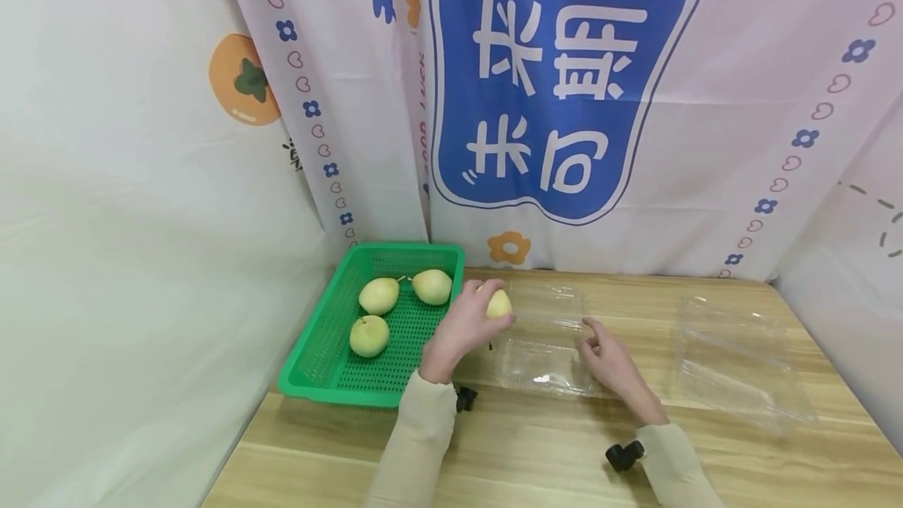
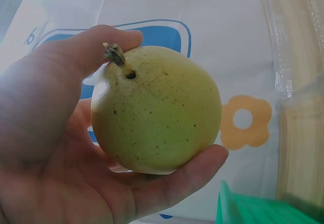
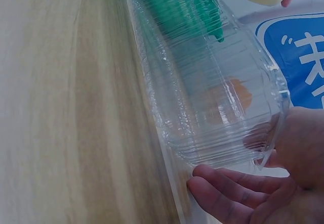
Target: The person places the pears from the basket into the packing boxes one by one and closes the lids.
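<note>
The left hand [image 1: 462, 328] grips a pear [image 1: 498, 304] above the open clear box [image 1: 543, 339] — fingers curled round it. The right hand [image 1: 612, 363] steadies the box's edge with loosely bent fingers. Three pears sit in the green basket [image 1: 317, 367]; a second clear box [image 1: 741, 367] lies apart on the tabletop [image 1: 536, 453].

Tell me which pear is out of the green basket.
The pear gripped in the left hand; the other three lie in the green basket.
</note>
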A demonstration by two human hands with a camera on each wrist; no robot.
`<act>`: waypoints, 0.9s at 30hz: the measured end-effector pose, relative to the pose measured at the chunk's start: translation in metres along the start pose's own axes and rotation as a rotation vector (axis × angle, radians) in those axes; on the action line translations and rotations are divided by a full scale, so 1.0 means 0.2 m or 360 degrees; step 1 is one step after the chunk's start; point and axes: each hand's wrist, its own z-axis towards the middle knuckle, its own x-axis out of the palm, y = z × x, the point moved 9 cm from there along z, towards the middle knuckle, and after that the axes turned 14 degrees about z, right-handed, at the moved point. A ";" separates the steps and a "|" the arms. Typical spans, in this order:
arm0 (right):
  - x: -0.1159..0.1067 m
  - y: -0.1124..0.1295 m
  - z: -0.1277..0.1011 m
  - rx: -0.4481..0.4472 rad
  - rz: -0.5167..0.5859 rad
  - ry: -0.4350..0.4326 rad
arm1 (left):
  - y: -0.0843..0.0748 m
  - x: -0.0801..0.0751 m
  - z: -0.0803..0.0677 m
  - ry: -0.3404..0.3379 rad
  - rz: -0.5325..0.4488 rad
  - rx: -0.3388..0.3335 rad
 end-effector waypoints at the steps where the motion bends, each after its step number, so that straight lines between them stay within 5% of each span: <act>1: 0.00 0.00 0.00 0.0002 0.0004 0.0002 | 0.00 0.01 0.00 0.0000 -0.0008 -0.0005; 27: 0.00 -0.01 0.00 0.0010 -0.0041 -0.0004 | -0.06 0.17 -0.03 0.0056 -0.0121 -0.0038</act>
